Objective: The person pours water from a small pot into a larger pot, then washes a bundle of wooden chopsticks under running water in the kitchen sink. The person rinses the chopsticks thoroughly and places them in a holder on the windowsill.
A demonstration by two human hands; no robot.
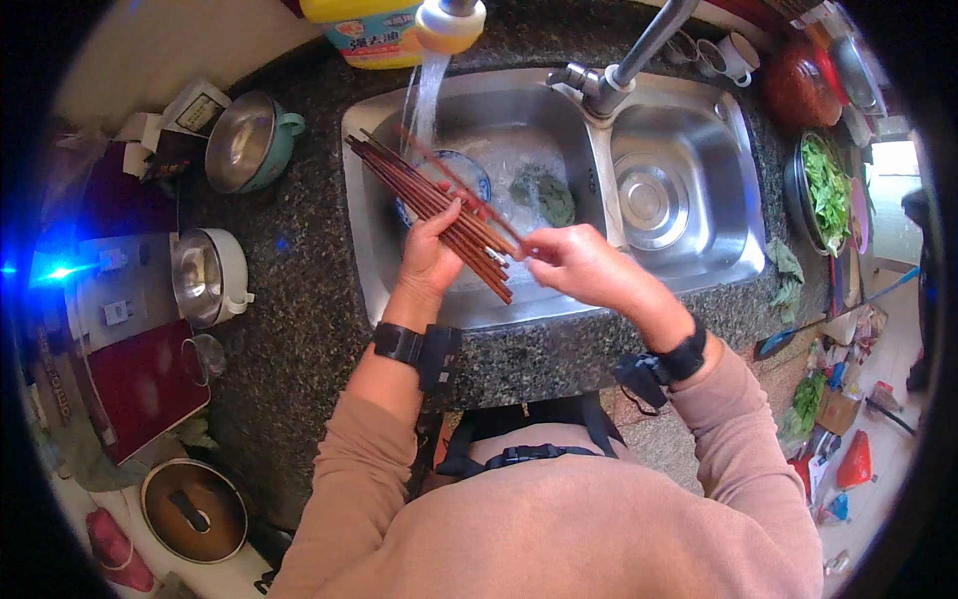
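My left hand (432, 251) grips a bundle of brown chopsticks (419, 191) slantwise over the large sink basin (479, 112). Between the fingers of my right hand (572, 258) is the end of a single chopstick (490, 213), blurred and slightly apart from the bundle. Water (428, 97) streams from the faucet head (449, 26) close to the far tips of the bundle. Beneath the chopsticks, a blue-and-white dish (468, 168) is partly hidden in the basin. To its right sits a green scrubbing pad or cloth (545, 196) among suds.
A faucet base (608, 93) rises between the large basin and the smaller one (692, 247). Left on the granite counter are a green-sided bowl (254, 142), a white mug (213, 277) and a glass (203, 358). On the right are a bowl of leafy greens (823, 191) and a rag (784, 273).
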